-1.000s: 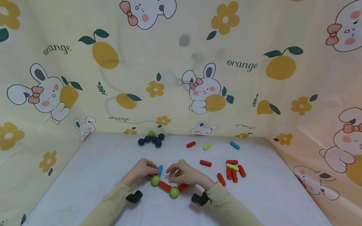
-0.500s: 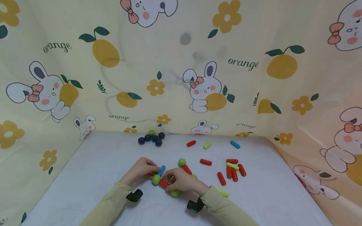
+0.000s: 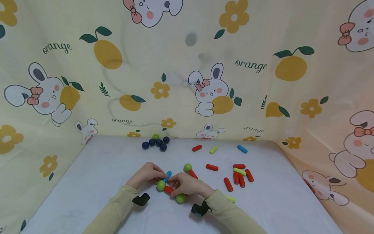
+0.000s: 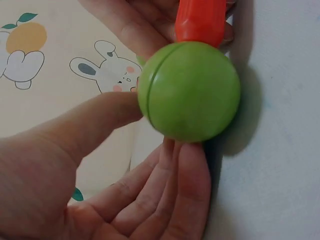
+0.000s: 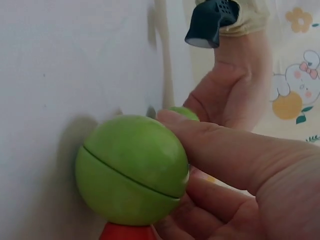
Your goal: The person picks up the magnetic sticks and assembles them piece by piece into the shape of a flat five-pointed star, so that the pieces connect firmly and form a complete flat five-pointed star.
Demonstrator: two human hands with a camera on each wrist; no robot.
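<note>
Near the middle of the table (image 3: pixel 114 156), grasping, with right hand (image 3: pixel 188 186), a red rod (image 3: pixel 168 189) set between two green balls (image 3: pixel 161 185), and pinching, with left hand (image 3: pixel 148 173), a blue rod (image 3: pixel 168 175) beside one ball. Recorded dark blue balls (image 3: pixel 159 143) at the rear, loose red rods (image 3: pixel 249 175) to the right.

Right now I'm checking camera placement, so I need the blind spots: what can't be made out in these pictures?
Head view: one end of the red stick between the hands, covered by the right hand.
Head view: one end of the yellow-green stick, hidden by the right sleeve.
Left wrist view: the thumb tip of the left hand, behind the green ball.
Right wrist view: most of the red piece, cut off by the bottom edge.
</note>
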